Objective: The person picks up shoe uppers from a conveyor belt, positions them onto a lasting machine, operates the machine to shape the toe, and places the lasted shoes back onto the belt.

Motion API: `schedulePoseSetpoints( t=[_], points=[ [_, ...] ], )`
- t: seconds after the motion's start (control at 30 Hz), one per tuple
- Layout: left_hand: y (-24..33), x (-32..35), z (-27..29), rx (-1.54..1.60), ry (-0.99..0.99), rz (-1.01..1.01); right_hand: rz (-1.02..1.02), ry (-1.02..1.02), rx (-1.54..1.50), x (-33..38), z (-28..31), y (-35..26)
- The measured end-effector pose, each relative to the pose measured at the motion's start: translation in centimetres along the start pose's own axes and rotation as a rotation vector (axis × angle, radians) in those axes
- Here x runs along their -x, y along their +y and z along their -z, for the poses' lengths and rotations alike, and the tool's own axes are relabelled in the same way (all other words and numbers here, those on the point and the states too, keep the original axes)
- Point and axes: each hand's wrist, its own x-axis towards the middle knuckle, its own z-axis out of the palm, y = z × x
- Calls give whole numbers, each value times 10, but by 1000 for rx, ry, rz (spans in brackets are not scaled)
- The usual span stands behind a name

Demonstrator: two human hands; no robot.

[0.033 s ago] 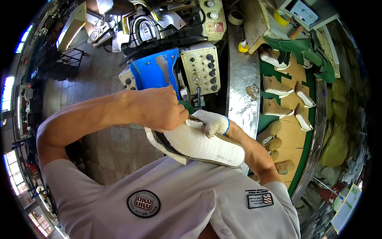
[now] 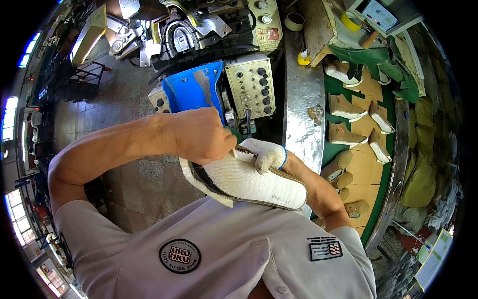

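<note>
An unfinished shoe (image 2: 249,182) lies sole side up against my chest, its white insole board facing the camera and a dark upper folded around the rim. My left hand (image 2: 201,135), bare, is clenched at the shoe's toe end, and a green handle tip (image 2: 235,133) pokes out of the fist. My right hand (image 2: 264,153) wears a white knit glove with a blue cuff and pinches the shoe's far edge close to the left fist. What the green-handled tool ends in is hidden by the fist.
Straight ahead stands a machine with a blue panel (image 2: 191,89) and a cream control box (image 2: 249,87) with knobs. A metal-clad post (image 2: 303,99) rises to the right. Beyond it a green rack (image 2: 386,127) carries several tan shoes (image 2: 346,107). Tape rolls (image 2: 295,21) lie at the back.
</note>
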Motion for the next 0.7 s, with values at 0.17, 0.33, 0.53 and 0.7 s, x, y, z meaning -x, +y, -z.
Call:
schedulePoseSetpoints(
  t=[0.17, 0.33, 0.53, 0.7],
  points=[
    [-12, -10, -14, 385, 206, 406, 213, -51, -205, 9, -12, -11],
    [-33, 6, -10, 735, 163, 621, 302, 43, -320, 17, -25, -37],
    [-37, 44, -52, 1202, 928, 1156, 664, 15, -714, 48, -13, -58],
    [15, 2, -147, 1494, 1047, 896, 600, -94, -1067, 16, 21, -50]
  ],
)
